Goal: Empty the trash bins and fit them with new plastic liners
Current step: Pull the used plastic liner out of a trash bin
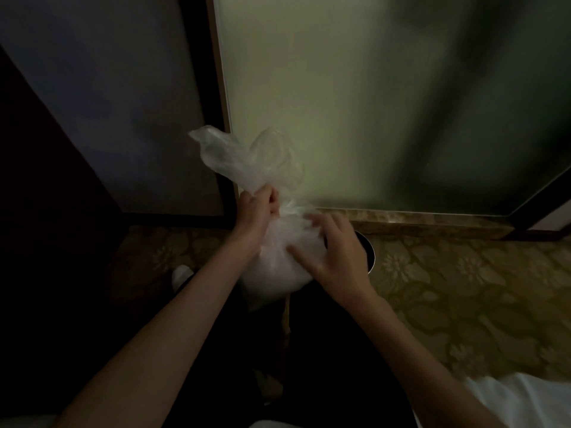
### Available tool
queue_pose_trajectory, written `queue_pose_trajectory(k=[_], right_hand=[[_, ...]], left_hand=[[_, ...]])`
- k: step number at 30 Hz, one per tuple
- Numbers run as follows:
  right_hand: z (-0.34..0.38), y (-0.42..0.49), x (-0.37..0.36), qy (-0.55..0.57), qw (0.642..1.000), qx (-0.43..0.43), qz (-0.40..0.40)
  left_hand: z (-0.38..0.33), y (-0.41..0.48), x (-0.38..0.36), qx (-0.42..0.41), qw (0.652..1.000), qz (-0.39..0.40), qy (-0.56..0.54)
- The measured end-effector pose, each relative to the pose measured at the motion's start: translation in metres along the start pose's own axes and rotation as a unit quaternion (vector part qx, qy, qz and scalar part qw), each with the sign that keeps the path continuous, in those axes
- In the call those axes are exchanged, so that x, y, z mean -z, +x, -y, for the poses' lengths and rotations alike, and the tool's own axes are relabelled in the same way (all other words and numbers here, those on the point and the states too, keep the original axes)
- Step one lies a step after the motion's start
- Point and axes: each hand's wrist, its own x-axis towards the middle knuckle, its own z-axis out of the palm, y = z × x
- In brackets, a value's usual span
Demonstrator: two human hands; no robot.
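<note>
One slip of the left hand [258, 211] gripping its neck, right hand [336, 257] spread below, could spill the bag [275, 270].

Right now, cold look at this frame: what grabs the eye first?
The translucent plastic bag at centre, its neck gripped by the left hand, loose top flaring up against the pale wall. The right hand rests spread on its bulging body. Behind that hand, a round dark bin peeks out on the patterned carpet.

Left hand [258, 208] grips gathered neck of plastic bag [275, 261]; right hand [335, 257] spread on bag's bulge, above dark bin [369, 257].
</note>
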Motion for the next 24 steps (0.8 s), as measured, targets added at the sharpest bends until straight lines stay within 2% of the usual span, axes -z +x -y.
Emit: queue_pose_trajectory(k=[3,4,6,9,11,14,17,18,19,20,22,23,24], right_hand=[[-0.002,0.014,0.000,0.028,0.995,-0.039,0.092],[-0.001,0.015,-0.004,0.021,0.994,-0.035,0.096],[0.003,0.015,-0.011,-0.007,0.997,-0.045,0.057],[0.017,0.013,-0.021,-0.081,0.992,-0.099,-0.007],[0.027,0.004,-0.035,-0.106,0.991,-0.075,-0.014],[0.040,-0.016,-0.048,-0.023,0.997,-0.037,0.056],[0.036,-0.014,-0.033,0.090,0.974,-0.026,0.205],[0.032,-0.011,-0.026,0.119,0.969,-0.032,0.214],[0.030,-0.006,-0.018,0.140,0.972,-0.042,0.184],[0.027,-0.001,-0.009,0.130,0.983,-0.044,0.122],[0.021,0.011,0.006,0.012,1.000,-0.014,-0.004],[0.018,0.017,0.011,-0.047,0.999,0.010,-0.008],[0.015,0.023,0.012,-0.084,0.996,0.024,0.035]], left_hand=[[-0.004,0.000,0.000,-0.020,0.998,0.062,-0.025],[-0.006,-0.001,-0.002,-0.020,0.996,0.073,-0.038],[-0.008,-0.003,-0.007,-0.025,0.997,0.066,-0.020],[-0.007,-0.009,-0.020,-0.035,0.996,-0.024,0.075],[-0.006,-0.014,-0.029,-0.011,0.992,-0.097,0.074],[-0.005,-0.012,-0.031,0.009,0.992,-0.114,0.052],[-0.007,-0.003,-0.021,0.032,0.993,-0.113,0.033],[-0.008,-0.001,-0.017,0.033,0.992,-0.116,0.024],[-0.008,0.002,-0.012,0.031,0.992,-0.121,0.020],[-0.008,0.003,-0.008,0.024,0.992,-0.124,0.022],[-0.010,0.005,-0.002,0.006,0.993,-0.119,0.024],[-0.011,0.005,-0.001,-0.003,0.994,-0.107,0.021],[-0.012,0.004,-0.002,-0.010,0.996,-0.084,0.017]])
